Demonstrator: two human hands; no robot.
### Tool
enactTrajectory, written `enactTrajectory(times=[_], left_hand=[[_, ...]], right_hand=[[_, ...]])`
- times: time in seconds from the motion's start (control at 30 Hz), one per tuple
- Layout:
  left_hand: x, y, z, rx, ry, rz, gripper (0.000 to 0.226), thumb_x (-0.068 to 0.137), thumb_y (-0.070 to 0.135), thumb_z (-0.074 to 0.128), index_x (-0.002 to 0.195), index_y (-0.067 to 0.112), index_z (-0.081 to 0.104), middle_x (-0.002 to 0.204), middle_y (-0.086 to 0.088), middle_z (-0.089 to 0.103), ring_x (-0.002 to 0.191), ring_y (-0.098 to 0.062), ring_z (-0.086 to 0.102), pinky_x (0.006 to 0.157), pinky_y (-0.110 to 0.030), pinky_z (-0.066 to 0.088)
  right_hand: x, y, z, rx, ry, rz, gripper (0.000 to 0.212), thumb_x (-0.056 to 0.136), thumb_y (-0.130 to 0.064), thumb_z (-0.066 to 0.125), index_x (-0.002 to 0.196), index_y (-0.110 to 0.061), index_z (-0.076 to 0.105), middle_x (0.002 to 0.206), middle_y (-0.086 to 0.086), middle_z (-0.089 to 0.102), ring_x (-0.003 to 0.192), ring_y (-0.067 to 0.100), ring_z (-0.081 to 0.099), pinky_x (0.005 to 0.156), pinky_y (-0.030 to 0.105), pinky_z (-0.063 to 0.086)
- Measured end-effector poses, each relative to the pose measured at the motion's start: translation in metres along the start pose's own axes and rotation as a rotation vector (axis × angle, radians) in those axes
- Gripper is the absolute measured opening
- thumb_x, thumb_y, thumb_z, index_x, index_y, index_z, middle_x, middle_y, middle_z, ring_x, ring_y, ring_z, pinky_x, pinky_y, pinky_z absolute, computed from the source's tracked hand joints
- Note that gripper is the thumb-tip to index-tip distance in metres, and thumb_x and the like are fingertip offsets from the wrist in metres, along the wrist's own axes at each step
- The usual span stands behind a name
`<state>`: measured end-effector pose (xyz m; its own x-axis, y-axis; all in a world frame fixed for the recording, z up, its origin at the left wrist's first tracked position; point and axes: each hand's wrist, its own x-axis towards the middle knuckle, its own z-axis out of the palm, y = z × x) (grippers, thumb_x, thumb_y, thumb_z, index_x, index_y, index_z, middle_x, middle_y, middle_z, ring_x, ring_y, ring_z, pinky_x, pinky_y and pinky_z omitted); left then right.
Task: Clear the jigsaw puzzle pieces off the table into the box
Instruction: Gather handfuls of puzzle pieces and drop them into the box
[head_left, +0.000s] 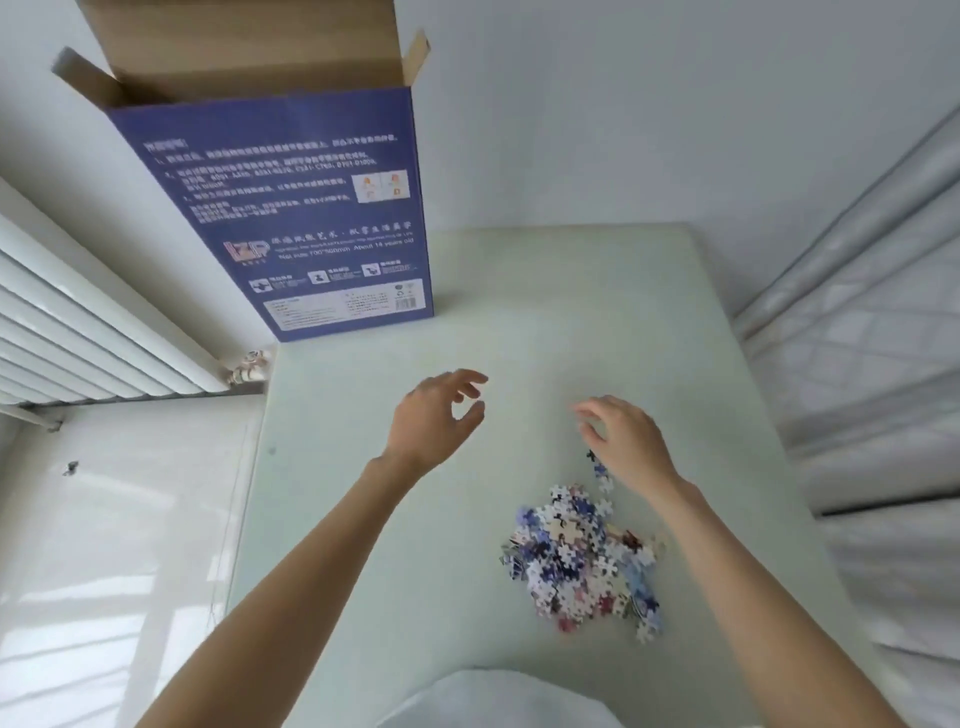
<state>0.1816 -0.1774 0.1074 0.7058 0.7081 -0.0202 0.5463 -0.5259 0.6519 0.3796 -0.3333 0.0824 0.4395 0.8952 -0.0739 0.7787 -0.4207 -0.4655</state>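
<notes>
A tall blue cardboard box (291, 218) stands upright at the far left corner of the pale table (395, 571), its brown top flaps open. A heap of blue, white and pink jigsaw pieces (582, 558) lies on the table's near right part. My left hand (434, 415) hovers above the table's middle, fingers loosely curled, holding nothing. My right hand (623, 441) hovers just beyond the heap, fingers relaxed and pointing left. A few loose pieces (600, 470) lie beside its wrist; I cannot see any piece in its fingers.
A white radiator (78, 322) runs along the left wall beside the table. A bed with a grey-white quilt (872, 364) borders the table's right edge. White floor tiles (119, 545) lie to the left below.
</notes>
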Motion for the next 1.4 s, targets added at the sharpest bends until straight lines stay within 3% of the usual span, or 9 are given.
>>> enactTrajectory(times=[0.17,0.27,0.37,0.47,0.57,0.67,1.0,1.23,1.4], left_hand=[[-0.048,-0.008,0.085,0.170,-0.422,-0.216,0.060,0.084,0.040,0.063,0.138,0.028,0.038,0.126,0.002,0.054,0.110,-0.017,0.055,0.093,-0.032,0.046],[-0.074,-0.011,0.114,0.152,-0.452,-0.319,0.071,0.080,0.043,0.068,0.140,0.024,0.034,0.127,-0.003,0.050,0.109,-0.019,0.055,0.093,-0.033,0.046],[-0.095,-0.011,0.133,0.146,-0.442,-0.361,0.080,0.077,0.047,0.070,0.142,0.022,0.031,0.133,-0.007,0.043,0.115,-0.021,0.049,0.097,-0.035,0.044],[-0.108,-0.003,0.147,0.163,-0.448,-0.387,0.094,0.070,0.052,0.074,0.145,0.020,0.025,0.139,-0.007,0.029,0.126,-0.025,0.034,0.101,-0.036,0.039],[-0.114,0.008,0.159,0.189,-0.450,-0.361,0.101,0.064,0.049,0.079,0.144,0.022,0.024,0.137,-0.007,0.026,0.124,-0.026,0.030,0.099,-0.034,0.038],[-0.115,0.016,0.171,0.215,-0.415,-0.353,0.096,0.066,0.046,0.079,0.143,0.022,0.026,0.134,-0.007,0.030,0.121,-0.025,0.035,0.098,-0.032,0.039],[-0.104,0.020,0.185,0.086,-0.259,-0.425,0.057,0.074,0.029,0.076,0.123,0.021,0.047,0.112,-0.005,0.056,0.102,-0.022,0.054,0.086,-0.030,0.045],[-0.105,0.019,0.187,0.153,-0.210,-0.361,0.051,0.079,0.031,0.071,0.125,0.023,0.050,0.125,-0.003,0.047,0.116,-0.022,0.045,0.092,-0.029,0.041],[-0.102,0.028,0.189,0.245,-0.252,-0.294,0.065,0.079,0.042,0.069,0.134,0.030,0.038,0.130,-0.002,0.041,0.117,-0.021,0.042,0.083,-0.031,0.049]], right_hand=[[-0.030,0.080,0.040,-0.120,-0.267,0.200,0.050,0.096,-0.026,0.046,0.144,-0.019,0.032,0.151,0.009,0.028,0.140,0.027,0.022,0.113,0.038,0.020],[-0.036,0.089,0.065,-0.139,-0.344,0.325,0.060,0.098,-0.041,0.037,0.149,-0.026,0.010,0.157,0.012,0.000,0.143,0.036,-0.002,0.116,0.051,0.006],[-0.050,0.075,0.089,-0.154,-0.390,0.205,0.058,0.098,-0.048,0.030,0.149,-0.028,0.012,0.156,0.009,-0.010,0.143,0.034,-0.010,0.112,0.054,-0.004],[-0.073,0.063,0.100,-0.129,-0.351,-0.039,0.062,0.093,-0.053,0.039,0.145,-0.022,0.026,0.157,0.007,0.007,0.144,0.027,0.005,0.115,0.048,0.002],[-0.096,0.064,0.105,-0.154,-0.298,-0.205,0.078,0.077,-0.060,0.061,0.138,-0.019,0.038,0.146,0.008,0.033,0.135,0.026,0.030,0.111,0.042,0.023],[-0.103,0.061,0.106,-0.162,-0.286,-0.198,0.085,0.069,-0.054,0.072,0.138,-0.020,0.036,0.138,0.008,0.040,0.125,0.026,0.037,0.102,0.039,0.035],[-0.077,0.052,0.099,-0.112,-0.358,-0.185,0.053,0.083,-0.010,0.066,0.131,-0.019,0.045,0.126,0.009,0.043,0.108,0.023,0.049,0.078,0.025,0.048],[-0.070,0.059,0.088,-0.028,-0.340,-0.147,0.049,0.086,-0.016,0.064,0.132,-0.012,0.048,0.127,0.006,0.054,0.101,0.018,0.059,0.087,0.026,0.049],[-0.070,0.065,0.087,0.033,-0.286,-0.081,0.046,0.086,-0.020,0.065,0.129,-0.012,0.052,0.120,0.005,0.060,0.107,0.019,0.058,0.094,0.029,0.046]])
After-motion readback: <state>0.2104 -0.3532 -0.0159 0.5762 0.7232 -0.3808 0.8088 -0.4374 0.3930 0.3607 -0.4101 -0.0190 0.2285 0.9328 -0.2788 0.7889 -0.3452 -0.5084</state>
